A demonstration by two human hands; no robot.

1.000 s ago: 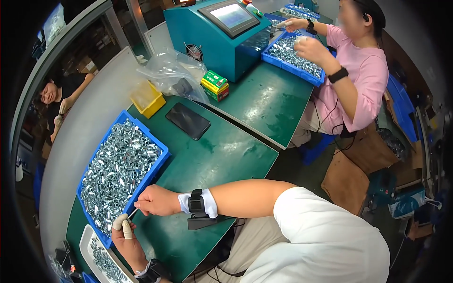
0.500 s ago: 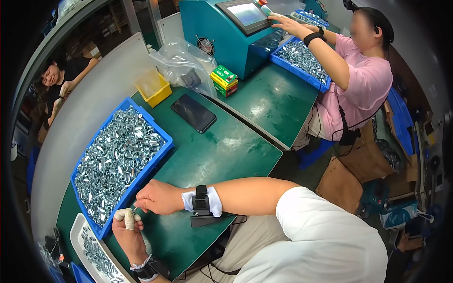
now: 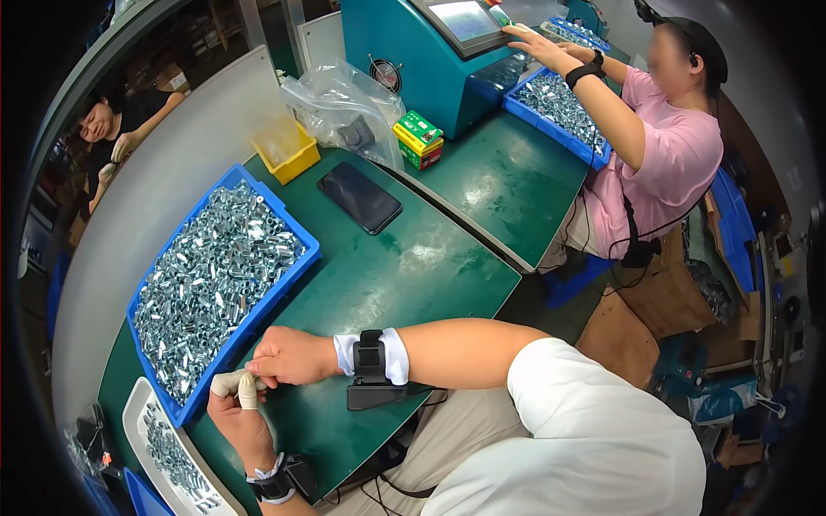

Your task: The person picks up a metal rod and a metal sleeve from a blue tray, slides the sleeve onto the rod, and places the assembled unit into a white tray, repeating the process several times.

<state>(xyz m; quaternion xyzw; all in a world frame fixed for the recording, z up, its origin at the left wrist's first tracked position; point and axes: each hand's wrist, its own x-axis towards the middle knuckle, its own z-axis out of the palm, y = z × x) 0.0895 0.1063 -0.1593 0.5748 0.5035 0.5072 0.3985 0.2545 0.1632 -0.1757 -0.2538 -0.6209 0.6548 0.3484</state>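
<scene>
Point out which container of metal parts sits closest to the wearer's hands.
The big blue tray heaped with silvery parts; both hands meet at its near corner, while the white tray lies farther left.

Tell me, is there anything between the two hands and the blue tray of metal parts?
Nothing visible. The right hand and left hand meet right at the near edge of the blue tray.

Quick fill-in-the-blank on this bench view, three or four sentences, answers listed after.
1. The big tray full of small metal parts is coloured ____.
2. The dark phone lies flat on the ____ bench top.
3. The left hand and right hand meet beside the tray's near ____.
4. The small empty bin past the tray is ____.

Missing words: blue; green; corner; yellow
</scene>
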